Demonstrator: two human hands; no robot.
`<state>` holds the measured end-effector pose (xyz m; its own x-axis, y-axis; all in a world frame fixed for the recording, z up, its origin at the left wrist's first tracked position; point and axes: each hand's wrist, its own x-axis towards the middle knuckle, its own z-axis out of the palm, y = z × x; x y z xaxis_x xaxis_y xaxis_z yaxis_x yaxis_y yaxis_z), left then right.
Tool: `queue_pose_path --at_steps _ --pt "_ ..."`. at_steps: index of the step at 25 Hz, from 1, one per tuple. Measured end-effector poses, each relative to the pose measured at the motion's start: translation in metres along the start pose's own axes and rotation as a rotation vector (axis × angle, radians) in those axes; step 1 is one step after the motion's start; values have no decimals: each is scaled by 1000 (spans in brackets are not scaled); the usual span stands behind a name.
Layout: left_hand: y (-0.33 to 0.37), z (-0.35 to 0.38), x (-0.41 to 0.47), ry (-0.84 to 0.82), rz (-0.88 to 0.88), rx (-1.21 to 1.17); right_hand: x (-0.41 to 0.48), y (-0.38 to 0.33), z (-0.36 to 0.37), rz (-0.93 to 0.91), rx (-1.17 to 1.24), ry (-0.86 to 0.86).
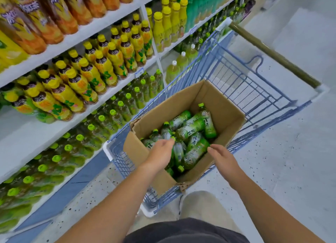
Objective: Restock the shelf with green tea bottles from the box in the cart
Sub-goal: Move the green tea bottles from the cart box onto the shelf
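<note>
An open cardboard box (pixel 223 113) sits in a blue wire cart (pixel 241 73). Several green tea bottles (pixel 192 130) with green caps lie jumbled inside it. My left hand (pixel 161 152) reaches over the box's near left edge, fingers extended above the bottles and holding nothing. My right hand (pixel 222 157) hovers over the box's near right edge, fingers relaxed and empty. On the left, the low shelf (pixel 23 135) carries rows of green tea bottles (pixel 116 111) standing upright.
Higher shelves hold yellow-capped bottles (pixel 87 73) and orange drinks (pixel 54 11). Large pale bottles (pixel 180 60) stand further along the low shelf. The cart handle (pixel 272 53) points away on the right. Speckled floor (pixel 291 170) spreads to the right of the cart.
</note>
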<state>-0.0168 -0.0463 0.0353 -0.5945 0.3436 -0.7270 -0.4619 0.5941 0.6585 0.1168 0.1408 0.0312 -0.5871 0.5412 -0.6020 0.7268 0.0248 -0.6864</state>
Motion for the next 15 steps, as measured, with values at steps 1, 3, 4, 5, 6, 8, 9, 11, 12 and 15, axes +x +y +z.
queue_pose_path --at_steps 1,3,4,5,6,8,9,11,12,15 --pt "5 3 10 17 -18 18 9 -1 -3 2 1 -7" --pt "7 8 29 76 -70 49 29 -4 -7 -5 -34 -25" --pt "6 11 39 122 -104 71 40 -6 -8 -13 -83 -51" --pt "5 13 47 165 -151 88 53 -9 -9 -20 -141 -83" --pt "5 16 56 206 -206 91 69 -12 -9 -27 -205 -124" --pt "7 24 71 258 -310 81 101 -15 -9 -50 -321 -218" --pt "7 27 79 273 -350 81 118 -17 -8 -68 -376 -275" --pt "4 34 95 298 -427 93 152 -16 -6 -108 -525 -394" --pt "0 35 104 306 -473 95 169 -15 -4 -134 -618 -444" --pt "-15 38 133 324 -585 173 223 -7 6 -262 -897 -488"
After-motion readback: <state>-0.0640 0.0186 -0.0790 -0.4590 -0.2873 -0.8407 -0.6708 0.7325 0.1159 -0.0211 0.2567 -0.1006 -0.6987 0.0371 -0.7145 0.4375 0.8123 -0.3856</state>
